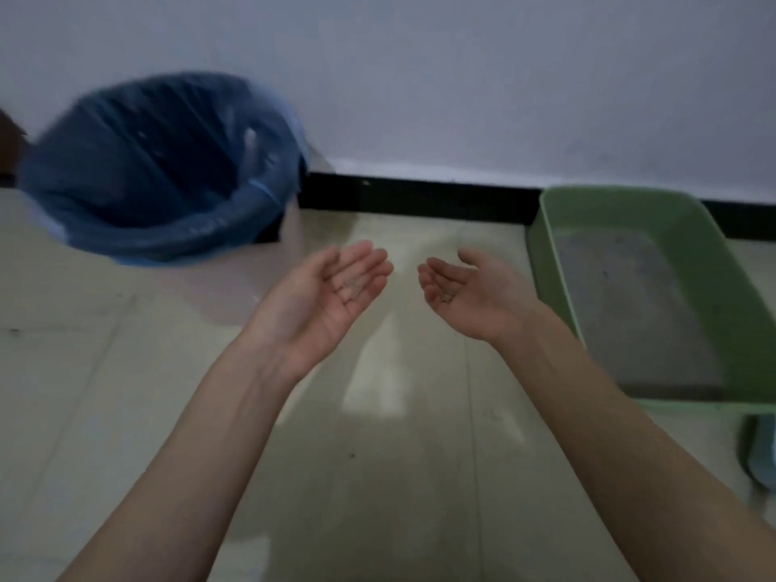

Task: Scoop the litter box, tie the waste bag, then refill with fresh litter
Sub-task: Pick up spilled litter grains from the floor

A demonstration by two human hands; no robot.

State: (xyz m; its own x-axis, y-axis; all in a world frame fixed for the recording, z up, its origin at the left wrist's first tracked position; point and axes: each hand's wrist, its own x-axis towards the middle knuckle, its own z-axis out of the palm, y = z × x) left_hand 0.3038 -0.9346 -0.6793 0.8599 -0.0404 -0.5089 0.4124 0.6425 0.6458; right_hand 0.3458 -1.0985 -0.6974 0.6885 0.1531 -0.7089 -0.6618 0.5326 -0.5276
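A green litter box (558,254) stands on the floor at the right, with grey litter (630,304) covering its bottom. At the left against the wall is a bin lined with a blue waste bag (163,170), its mouth wide. My left hand (331,291) and my right hand (466,291) are held palm up side by side over the floor between the bin and the box. Both palms are flat and hold nothing; a few grains of litter stick to the fingers.
A white wall with a black skirting board (411,195) runs behind everything. The floor is pale tile (378,455). A green and blue object (760,451), partly cut off, lies at the right edge below the box. A dark brown thing (8,140) shows at the far left.
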